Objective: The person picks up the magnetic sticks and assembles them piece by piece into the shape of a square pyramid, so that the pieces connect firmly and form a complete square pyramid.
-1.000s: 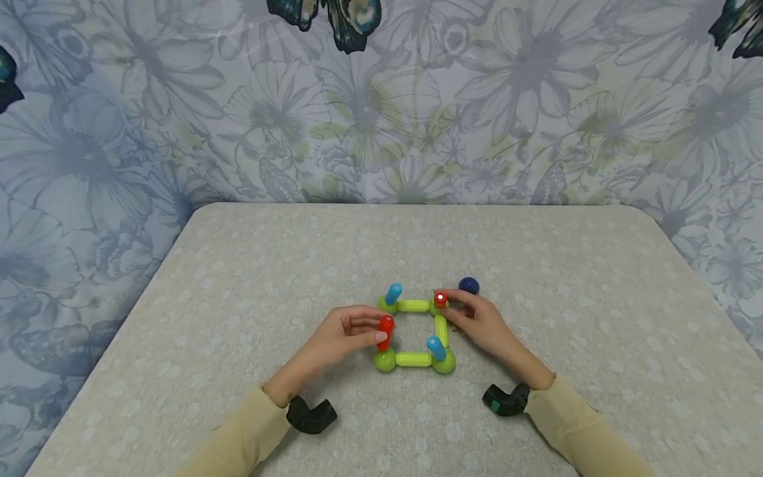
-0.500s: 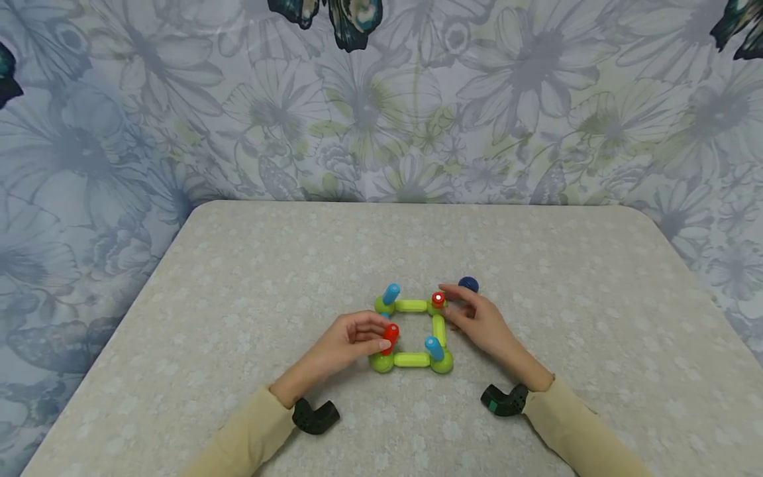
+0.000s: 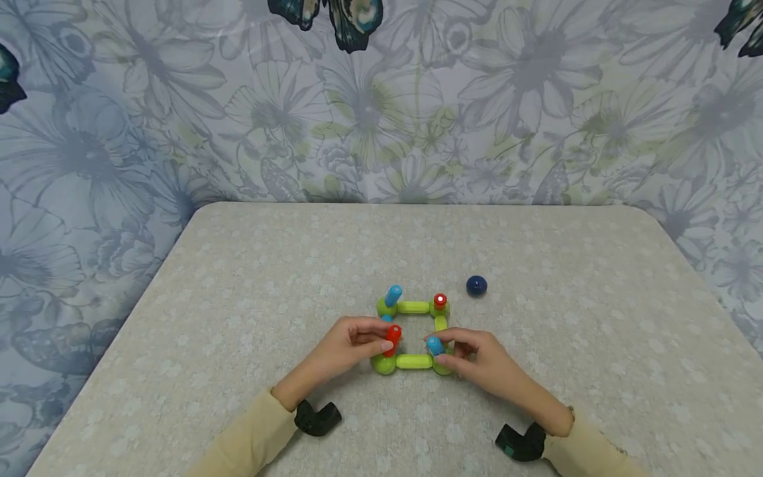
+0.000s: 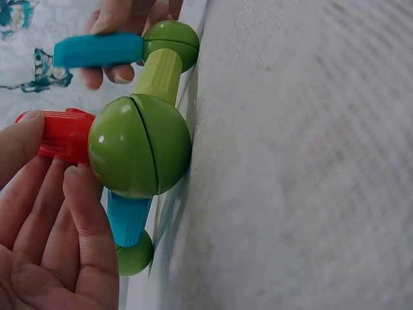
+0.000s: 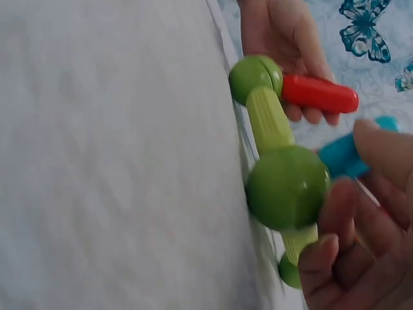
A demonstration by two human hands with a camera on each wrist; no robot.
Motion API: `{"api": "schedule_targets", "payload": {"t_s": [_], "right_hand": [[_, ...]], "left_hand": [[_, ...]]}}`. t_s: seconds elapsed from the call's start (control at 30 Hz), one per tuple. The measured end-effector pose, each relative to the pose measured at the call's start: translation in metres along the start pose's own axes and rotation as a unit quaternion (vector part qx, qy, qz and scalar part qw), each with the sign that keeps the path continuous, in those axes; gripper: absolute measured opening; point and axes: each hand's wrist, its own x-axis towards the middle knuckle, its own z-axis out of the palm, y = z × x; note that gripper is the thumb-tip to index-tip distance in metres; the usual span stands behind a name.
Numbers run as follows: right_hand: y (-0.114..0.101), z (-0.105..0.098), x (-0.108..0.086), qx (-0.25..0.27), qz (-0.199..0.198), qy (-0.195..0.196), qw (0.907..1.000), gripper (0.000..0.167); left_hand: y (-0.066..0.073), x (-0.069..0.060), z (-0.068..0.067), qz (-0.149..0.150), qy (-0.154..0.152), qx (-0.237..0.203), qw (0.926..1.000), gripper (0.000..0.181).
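Observation:
A square of green balls joined by magnetic-looking toy rods lies flat, with upright rods on its corners. My left hand pinches the red rod on the near left ball. At the near right ball, my right hand holds the upright blue rod between thumb and fingers. Another blue rod leans on the far left ball, and a red rod stands on the far right one. Yellow-green rods form three sides; the left side is a blue rod, partly hidden by my hand.
A dark blue ball lies on the cloth-covered table, beyond the square to the right. Black curved devices sit at both wrists. Flowered fabric hangs behind the table's far edge.
My right hand has left the far right red rod and come nearer, onto the near right blue rod. The left hand keeps the red rod, which now leans further right.

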Motion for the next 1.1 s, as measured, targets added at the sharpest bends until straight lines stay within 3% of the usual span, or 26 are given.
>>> {"api": "schedule_targets", "payload": {"t_s": [0.13, 0.27, 0.4, 0.53, 0.83, 1.0, 1.1], "right_hand": [[0.003, 0.007, 0.003, 0.001, 0.012, 0.042, 0.9991, 0.032], [0.005, 0.01, 0.005, -0.008, 0.02, 0.058, 0.9981, 0.031], [0.002, 0.011, 0.006, -0.015, 0.011, 0.068, 0.9975, 0.028], [-0.001, 0.012, 0.007, -0.02, 0.01, 0.074, 0.997, 0.028], [-0.001, 0.014, 0.009, -0.048, 0.001, 0.078, 0.9958, 0.027], [-0.002, 0.014, 0.008, -0.05, 0.011, 0.079, 0.9956, 0.028], [-0.004, 0.013, 0.007, -0.05, 0.016, 0.08, 0.9954, 0.028]], "left_hand": [[0.001, 0.001, 0.002, 0.001, 0.009, 0.019, 0.9998, 0.031], [0.006, 0.005, 0.005, -0.004, 0.022, 0.064, 0.9977, 0.029], [0.022, 0.005, 0.01, -0.005, 0.035, 0.112, 0.9931, 0.026], [0.035, 0.004, 0.015, 0.002, 0.042, 0.13, 0.9905, 0.023], [0.013, 0.008, 0.013, 0.008, 0.059, 0.139, 0.9885, 0.025], [0.014, 0.007, 0.015, 0.009, 0.063, 0.143, 0.9877, 0.025], [0.023, 0.005, 0.016, 0.006, 0.059, 0.143, 0.988, 0.024]]}}
